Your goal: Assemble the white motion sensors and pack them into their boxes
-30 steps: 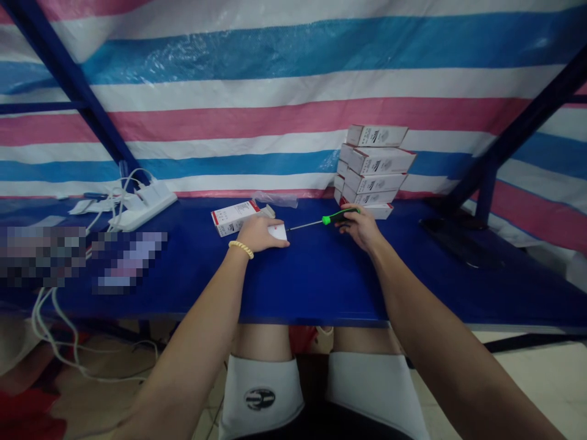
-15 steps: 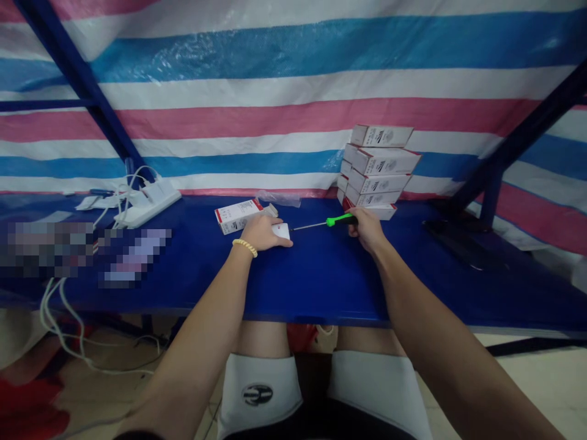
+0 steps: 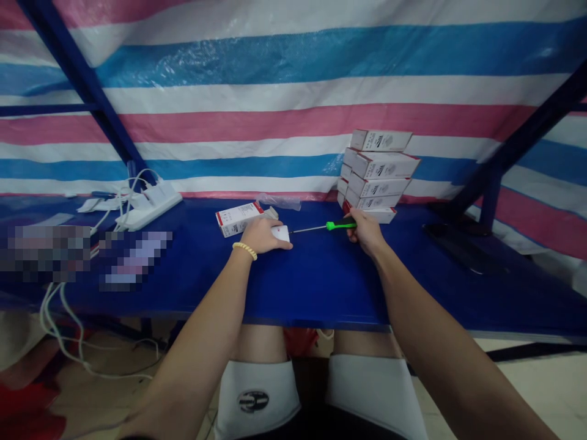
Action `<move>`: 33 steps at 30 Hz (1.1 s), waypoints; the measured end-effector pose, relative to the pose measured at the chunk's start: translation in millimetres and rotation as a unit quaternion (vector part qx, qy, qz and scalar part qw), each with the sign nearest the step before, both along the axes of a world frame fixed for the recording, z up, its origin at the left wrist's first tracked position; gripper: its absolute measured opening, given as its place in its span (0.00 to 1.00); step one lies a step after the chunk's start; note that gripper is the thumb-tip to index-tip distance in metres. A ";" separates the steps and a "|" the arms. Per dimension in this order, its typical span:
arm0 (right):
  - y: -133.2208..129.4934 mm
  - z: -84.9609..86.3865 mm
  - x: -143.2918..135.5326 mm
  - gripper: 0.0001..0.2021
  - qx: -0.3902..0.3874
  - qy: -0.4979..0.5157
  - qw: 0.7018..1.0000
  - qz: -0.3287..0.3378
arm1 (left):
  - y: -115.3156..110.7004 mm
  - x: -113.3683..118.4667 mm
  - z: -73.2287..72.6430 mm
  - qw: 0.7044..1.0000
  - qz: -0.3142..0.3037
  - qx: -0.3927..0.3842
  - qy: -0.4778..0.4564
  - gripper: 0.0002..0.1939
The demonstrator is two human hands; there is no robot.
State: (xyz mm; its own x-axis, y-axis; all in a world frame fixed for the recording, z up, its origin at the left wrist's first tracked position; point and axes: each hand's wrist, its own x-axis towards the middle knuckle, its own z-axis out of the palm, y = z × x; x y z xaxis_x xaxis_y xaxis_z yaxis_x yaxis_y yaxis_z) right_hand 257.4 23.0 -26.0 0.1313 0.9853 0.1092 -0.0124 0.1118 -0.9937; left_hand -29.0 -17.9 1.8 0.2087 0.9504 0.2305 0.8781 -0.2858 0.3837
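My left hand (image 3: 263, 236) is closed around a small white block-shaped device (image 3: 280, 233), whose right end shows past the fingers. In my right hand (image 3: 365, 231) is a screwdriver (image 3: 337, 225) with a green and black handle. Its thin metal shaft lies nearly level, and the tip meets the right end of the white device. An open white and red carton (image 3: 238, 217) lies just behind my left hand. Beyond my right hand rises a stack of similar small cartons (image 3: 383, 165). What the tip engages is too small to make out.
A clear plastic bag (image 3: 279, 201) lies at the back of the blue table (image 3: 312, 287). To the left stands a white power strip (image 3: 153, 205) with cables, near blurred-out items. A dark flat object (image 3: 461, 247) rests at right. Blue metal posts and a striped sheet rise behind.
The view has tilted slightly, so everything sits a little lower in the picture. Both hands keep their holds, and the screwdriver tip stays at the white device.
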 end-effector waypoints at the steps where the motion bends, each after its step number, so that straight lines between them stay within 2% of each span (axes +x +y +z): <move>1: 0.1 0.2 -0.4 0.13 0.005 0.008 1.000 0.001 | -0.1 -0.1 -0.2 1.000 0.000 0.001 -0.001 0.38; 4: -1.1 3.2 -2.6 0.09 0.009 0.040 0.999 0.013 | -0.3 0.0 -0.6 1.000 0.007 -0.002 -0.002 0.39; 8: -5.2 8.3 -4.7 0.08 0.001 0.067 0.997 0.038 | -0.1 0.4 -0.9 1.000 0.011 -0.004 0.003 0.38; 13: -8.1 9.3 -4.0 0.16 -0.031 0.059 0.997 0.042 | 0.9 0.1 -2.0 1.000 -0.003 0.013 -0.001 0.38; 16: -7.4 6.8 -3.1 0.20 -0.020 0.050 0.998 0.028 | 1.0 0.0 -2.3 1.000 -0.002 0.014 -0.005 0.38; 27: -2.0 3.6 -8.5 0.08 0.025 0.120 0.992 0.027 | 1.1 0.4 -2.1 1.000 0.002 0.009 0.013 0.38; 31: -7.3 6.8 -6.4 0.07 -0.010 0.117 0.991 0.071 | 0.8 -0.1 -1.8 1.000 0.002 0.010 0.015 0.37; 33: -9.2 7.8 -6.1 0.11 -0.038 0.094 0.992 0.081 | 0.4 0.1 -1.4 1.000 0.004 0.008 0.016 0.37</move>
